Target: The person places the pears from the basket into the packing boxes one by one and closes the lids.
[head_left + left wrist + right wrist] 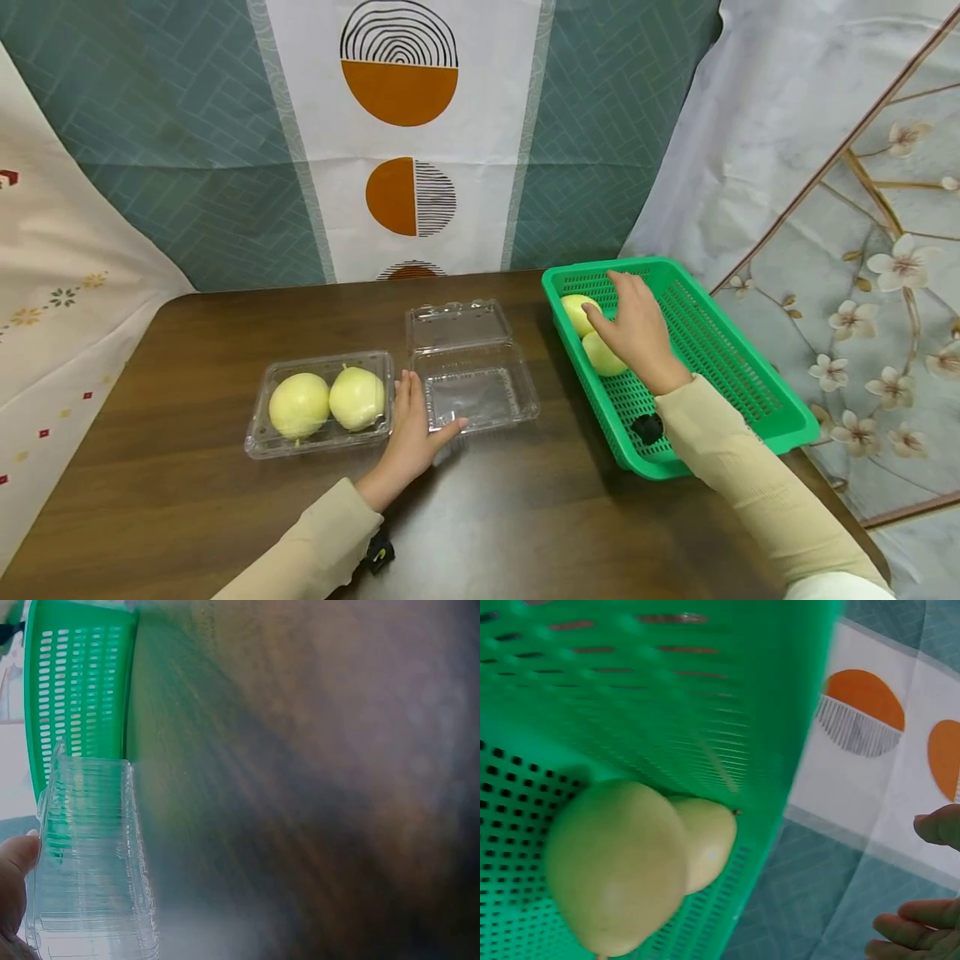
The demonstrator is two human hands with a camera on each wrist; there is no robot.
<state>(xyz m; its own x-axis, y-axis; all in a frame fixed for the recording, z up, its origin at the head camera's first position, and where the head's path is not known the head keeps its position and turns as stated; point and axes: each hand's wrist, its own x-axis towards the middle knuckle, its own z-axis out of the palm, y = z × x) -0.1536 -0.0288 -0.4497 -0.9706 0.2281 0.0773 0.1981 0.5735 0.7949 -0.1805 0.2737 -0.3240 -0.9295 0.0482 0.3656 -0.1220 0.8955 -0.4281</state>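
Observation:
Two pale yellow pears (602, 355) lie at the left end of a green plastic basket (750, 367); the right wrist view shows the nearer pear (619, 866) large. Over them hangs my right hand (637, 333), fingers spread apart and holding nothing. My left hand (411, 437) has its fingers extended and its thumb out to the right, at the near left corner of a clear plastic clamshell box (476, 400). That box stands with its lid folded back and nothing inside. Left of the hand, another clear box (258, 437) contains two pears (357, 398) side by side.
The brown wooden table (187, 508) carries both boxes and the basket. Behind it hangs a patterned cloth (487, 208), with a floral cloth (862, 333) on the right. A small black device (378, 554) sits at my left wrist.

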